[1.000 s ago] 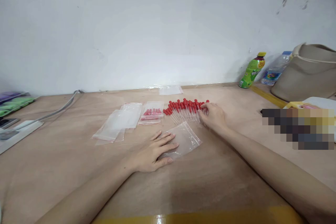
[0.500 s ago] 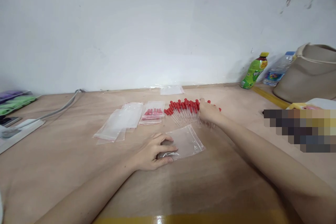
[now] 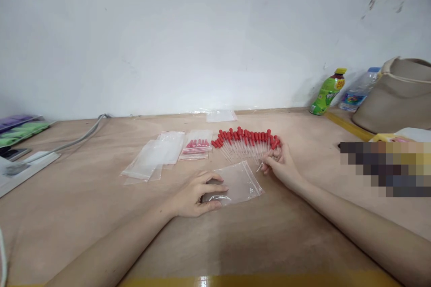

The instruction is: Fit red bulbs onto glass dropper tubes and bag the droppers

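My left hand point(image 3: 198, 193) rests with its fingers apart on the left end of a clear zip bag point(image 3: 237, 181), which lies flat on the table. Behind that bag, several clear droppers with red bulbs point(image 3: 249, 138) are fanned out in a row. At the row's right end, my right hand point(image 3: 281, 161) is closed around one or more droppers; how many is hidden. A filled zip bag with red-bulbed pieces point(image 3: 198, 144) lies left of the row. Further left are overlapping flat clear bags point(image 3: 144, 160).
Another clear bag point(image 3: 221, 116) lies by the wall. At the right stand a green bottle point(image 3: 328, 93), a water bottle point(image 3: 357, 92) and a beige bin point(image 3: 392, 98). A grey cable point(image 3: 79, 136), a power strip point(image 3: 33, 166) and green packs point(image 3: 25, 132) are at the left.
My right hand has moved right and nearer from the top of the row, uncovering red bulbs, and its fingers have closed at the right end. My left hand has stayed on the bag.
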The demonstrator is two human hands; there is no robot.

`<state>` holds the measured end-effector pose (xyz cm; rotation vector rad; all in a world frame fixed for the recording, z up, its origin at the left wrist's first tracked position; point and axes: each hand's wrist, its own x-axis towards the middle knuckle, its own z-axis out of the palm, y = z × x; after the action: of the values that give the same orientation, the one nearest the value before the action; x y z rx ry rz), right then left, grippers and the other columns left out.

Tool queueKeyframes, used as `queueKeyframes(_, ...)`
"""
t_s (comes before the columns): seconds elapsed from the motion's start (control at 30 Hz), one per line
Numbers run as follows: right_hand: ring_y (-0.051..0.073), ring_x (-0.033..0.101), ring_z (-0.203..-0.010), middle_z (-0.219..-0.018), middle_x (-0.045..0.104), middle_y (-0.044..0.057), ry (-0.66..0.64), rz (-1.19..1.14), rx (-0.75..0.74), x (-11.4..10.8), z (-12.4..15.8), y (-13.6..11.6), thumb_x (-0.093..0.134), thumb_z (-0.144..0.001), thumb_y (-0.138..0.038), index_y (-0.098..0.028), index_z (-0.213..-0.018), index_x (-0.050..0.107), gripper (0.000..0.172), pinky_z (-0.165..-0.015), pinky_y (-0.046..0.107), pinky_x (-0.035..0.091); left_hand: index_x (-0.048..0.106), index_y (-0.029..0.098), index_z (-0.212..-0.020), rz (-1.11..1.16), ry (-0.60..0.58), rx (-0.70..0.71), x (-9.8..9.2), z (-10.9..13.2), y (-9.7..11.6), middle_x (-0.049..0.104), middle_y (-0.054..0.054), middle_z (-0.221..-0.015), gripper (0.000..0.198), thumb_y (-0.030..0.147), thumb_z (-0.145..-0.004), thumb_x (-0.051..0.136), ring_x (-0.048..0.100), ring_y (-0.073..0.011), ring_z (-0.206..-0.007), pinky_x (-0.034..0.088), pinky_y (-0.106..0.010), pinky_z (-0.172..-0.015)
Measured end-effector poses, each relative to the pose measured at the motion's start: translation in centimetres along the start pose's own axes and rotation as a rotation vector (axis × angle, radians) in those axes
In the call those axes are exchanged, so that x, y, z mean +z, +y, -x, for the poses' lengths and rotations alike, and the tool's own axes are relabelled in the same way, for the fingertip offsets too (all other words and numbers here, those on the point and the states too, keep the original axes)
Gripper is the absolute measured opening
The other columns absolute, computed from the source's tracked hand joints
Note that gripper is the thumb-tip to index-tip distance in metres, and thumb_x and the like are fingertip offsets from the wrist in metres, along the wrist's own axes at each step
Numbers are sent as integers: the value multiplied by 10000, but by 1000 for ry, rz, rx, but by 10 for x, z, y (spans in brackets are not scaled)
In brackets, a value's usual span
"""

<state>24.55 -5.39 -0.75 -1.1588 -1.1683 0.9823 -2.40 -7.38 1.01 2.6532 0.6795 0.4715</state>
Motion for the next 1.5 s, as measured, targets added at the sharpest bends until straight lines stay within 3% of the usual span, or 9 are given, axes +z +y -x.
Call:
queueKeyframes(0.2, 126, 564, -437, -583, 490, -87, 19, -86, -43, 10, 7, 14, 617, -669, -379, -215, -1208, 171, 718, -437, 270, 507, 545, 238, -1131, -21, -5, -12, 0, 0, 1, 489, -79, -1163, 358, 374, -801, 513, 463, -213, -1070, 376, -378, -927)
queueKeyframes(0.3, 130, 593, -513, -637, 535, -57, -21, -152, 10, 10, 9, 12, 628, -658, -424, -221, -1064, 278, 574, -522, 290, 525, 515, 226, -1158, -44, 5, -20, -1, 0, 1, 486, -81, -1189, 367, 346, -811, 496, 447, -214, -1105, 300, -417, -997)
queueKeyframes(0.43, 108, 591, -622, -729, 557, -26, -139, -117, 92, -2, 9, 8, 689, -607, -398, -202, -897, 406, 450, -652, 280, 507, 431, 230, -1229, -87, 12, -71, -1, 2, -1, 462, -70, -1249, 404, 295, -832, 459, 414, -206, -1163, 148, -471, -1060)
queueKeyframes(0.53, 103, 550, -602, -687, 549, -17, -294, 83, 110, -14, 5, 7, 695, -601, -387, -170, -817, 505, 360, -586, 253, 470, 413, 234, -1242, -104, 9, -101, -2, 4, -5, 459, -63, -1265, 417, 298, -832, 458, 391, -211, -1190, 134, -487, -1060)
queueKeyframes(0.73, 110, 465, -594, -688, 517, 12, -397, 549, -225, -19, 0, 6, 666, -647, -361, -176, -746, 664, 210, -542, 247, 387, 388, 235, -1260, -88, -6, -117, -7, 5, -10, 461, -49, -1274, 437, 300, -834, 457, 356, -205, -1220, 157, -474, -1060)
queueKeyframes(0.97, 105, 468, -600, -733, 509, 23, -462, 640, -366, -9, 1, 6, 603, -717, -248, -195, -795, 674, 117, -560, 245, 397, 403, 255, -1259, -103, -48, -125, -7, 4, -11, 404, -39, -1326, 429, 357, -844, 444, 322, -197, -1246, 155, -449, -1065)
queueKeyframes(1.13, 90, 487, -592, -779, 515, 31, -516, 508, -279, -5, 5, 5, 560, -734, -252, -170, -845, 644, 162, -526, 221, 408, 422, 260, -1250, -110, -82, -137, -9, 3, -9, 381, -43, -1340, 441, 417, -838, 442, 306, -200, -1255, 152, -446, -1062)
queueKeyframes(1.27, 76, 437, -516, -615, 488, -10, -541, 430, -152, -3, 7, 1, 572, -722, -307, -146, -812, 630, 193, -460, 199, 344, 418, 268, -1253, -98, -101, -139, -11, 2, -8, 364, -31, -1349, 399, 380, -871, 392, 288, -190, -1264, 140, -437, -1066)
queueKeyframes(1.5, 54, 375, -425, -521, 505, -47, -423, 223, 54, 6, 10, -1, 647, -641, -414, -161, -731, 522, 297, -410, 184, 261, 386, 287, -1268, -115, -104, -123, -7, 1, -11, 353, -25, -1356, 379, 319, -892, 357, 269, -182, -1273, 138, -459, -1056)
